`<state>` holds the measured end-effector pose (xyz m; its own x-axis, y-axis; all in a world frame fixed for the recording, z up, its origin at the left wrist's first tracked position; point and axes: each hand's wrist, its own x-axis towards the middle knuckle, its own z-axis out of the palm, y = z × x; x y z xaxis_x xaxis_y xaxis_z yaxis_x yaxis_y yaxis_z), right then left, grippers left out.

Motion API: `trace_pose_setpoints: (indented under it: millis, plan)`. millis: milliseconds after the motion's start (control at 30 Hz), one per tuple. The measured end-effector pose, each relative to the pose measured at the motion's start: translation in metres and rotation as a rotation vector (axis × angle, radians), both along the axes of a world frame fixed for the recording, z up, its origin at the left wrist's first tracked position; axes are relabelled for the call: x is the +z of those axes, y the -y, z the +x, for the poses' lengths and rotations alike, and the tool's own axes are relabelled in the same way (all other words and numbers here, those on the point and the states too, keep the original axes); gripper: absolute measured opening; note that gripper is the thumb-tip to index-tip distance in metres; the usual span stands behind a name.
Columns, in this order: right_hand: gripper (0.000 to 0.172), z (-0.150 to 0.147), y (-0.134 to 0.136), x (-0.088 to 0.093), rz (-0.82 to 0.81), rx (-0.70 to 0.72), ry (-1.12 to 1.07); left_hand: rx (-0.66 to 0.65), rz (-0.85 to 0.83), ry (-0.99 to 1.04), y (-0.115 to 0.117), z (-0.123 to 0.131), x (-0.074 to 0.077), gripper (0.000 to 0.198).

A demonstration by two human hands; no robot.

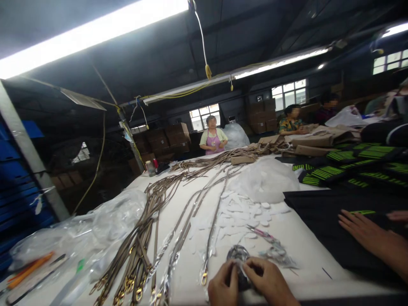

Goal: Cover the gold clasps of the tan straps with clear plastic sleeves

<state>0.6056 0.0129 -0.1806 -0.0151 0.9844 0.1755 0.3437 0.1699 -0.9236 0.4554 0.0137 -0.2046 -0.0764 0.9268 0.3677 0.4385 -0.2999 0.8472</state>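
My left hand [223, 284] and my right hand [269, 281] are close together at the table's front edge, fingertips pinched. A small pale scrap seems to lie between them, too blurred to name. Right behind and under my fingers is a dark, shiny round coil [238, 252], partly hidden by the hands. Left of my hands, a thin brown strap [214, 225] in clear plastic ends in a gold clasp [204, 278]. To the right lie pink-handled scissors [259, 231] beside a crumpled clear plastic heap [279, 254]. White paper cutouts [242, 210] are scattered behind.
Bundled brown straps [143, 233] with gold clasps cover the left-centre table. Clear plastic sheeting [105, 221] and an orange-handled tool [30, 270] lie far left. At right, another person's hand [366, 231] rests on black fabric [321, 212]. A person in an apron [214, 138] stands opposite.
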Motion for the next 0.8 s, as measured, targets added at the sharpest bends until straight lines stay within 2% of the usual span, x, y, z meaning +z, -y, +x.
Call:
trace_pose_setpoints:
  millis: [167, 267, 467, 667, 800]
  plan:
    - [0.031, 0.001, 0.005, 0.008, -0.021, 0.023, 0.039, -0.029, -0.065, 0.139, 0.007, 0.001, 0.021, 0.024]
    - [0.031, 0.003, 0.003, 0.008, -0.045, 0.026, 0.059, -0.049, -0.080, 0.174, 0.009, 0.002, 0.027, 0.025]
    - [0.034, 0.005, -0.001, 0.003, -0.035, 0.057, 0.112, -0.066, -0.084, 0.227, 0.009, 0.002, 0.023, 0.022]
    - [0.033, 0.004, 0.002, 0.007, -0.015, 0.114, 0.103, -0.118, -0.074, 0.258, 0.010, 0.003, 0.019, 0.020]
    - [0.033, 0.003, 0.001, 0.006, -0.035, 0.073, 0.087, -0.128, -0.069, 0.277, 0.009, 0.003, 0.013, 0.019]
